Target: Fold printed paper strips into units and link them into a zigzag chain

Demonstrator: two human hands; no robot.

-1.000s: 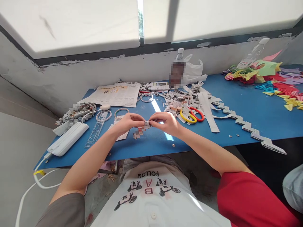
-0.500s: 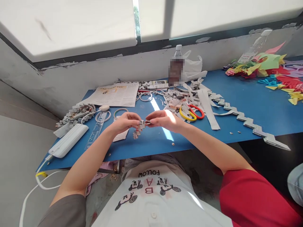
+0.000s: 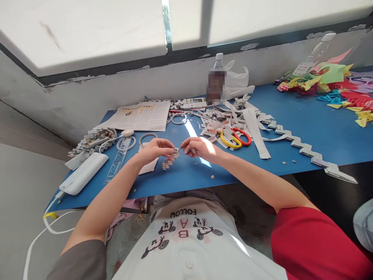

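Observation:
My left hand [image 3: 154, 150] pinches the upper end of a short chain of folded newspaper links [image 3: 170, 159], which hangs down toward the blue table [image 3: 186, 175]. Just right of it, my right hand [image 3: 198, 147] is closed, fingertips pinched on a small folded paper piece [image 3: 190, 150] a little apart from the chain's end. Both hands hover low over the table's near middle. Under my left hand lies a white paper scrap [image 3: 149, 166].
Yellow and red scissors [image 3: 234, 138] lie right of my hands amid cut newspaper scraps [image 3: 217, 120]. A long folded zigzag chain [image 3: 305, 149] runs to the right edge. A white power bank [image 3: 83, 174], ruler [image 3: 116, 163], rings [image 3: 147, 137], newspaper sheet [image 3: 141, 116], bottle [image 3: 216, 77] and coloured paper [image 3: 335, 83] surround them.
My hands have drawn slightly apart: the right hand pulled away from the chain's end with a small piece pinched. The view shifted a little to the right.

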